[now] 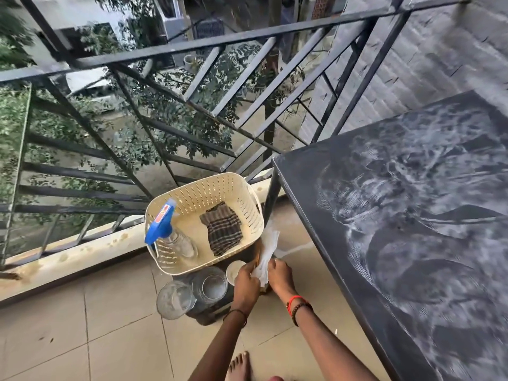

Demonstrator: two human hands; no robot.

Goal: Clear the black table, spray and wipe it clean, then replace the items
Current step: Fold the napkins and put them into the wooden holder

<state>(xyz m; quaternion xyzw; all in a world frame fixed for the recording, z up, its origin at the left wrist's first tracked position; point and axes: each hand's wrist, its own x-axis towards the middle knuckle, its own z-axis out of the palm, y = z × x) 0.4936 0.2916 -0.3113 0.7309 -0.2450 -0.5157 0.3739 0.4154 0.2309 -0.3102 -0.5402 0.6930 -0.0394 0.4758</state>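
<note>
The black table fills the right side, its top smeared with pale streaks. To its left, a cream perforated basket holds a spray bottle with a blue trigger and a folded striped cloth. Below the basket, on a low dark stand, are two clear glass jars and a small white bowl. My left hand and my right hand both grip a white crumpled sheet beside the basket.
A black metal railing runs along the balcony's far side above a stained ledge. Beige floor tiles spread at lower left. My bare foot stands near the bottom edge. A grey brick wall is behind the table.
</note>
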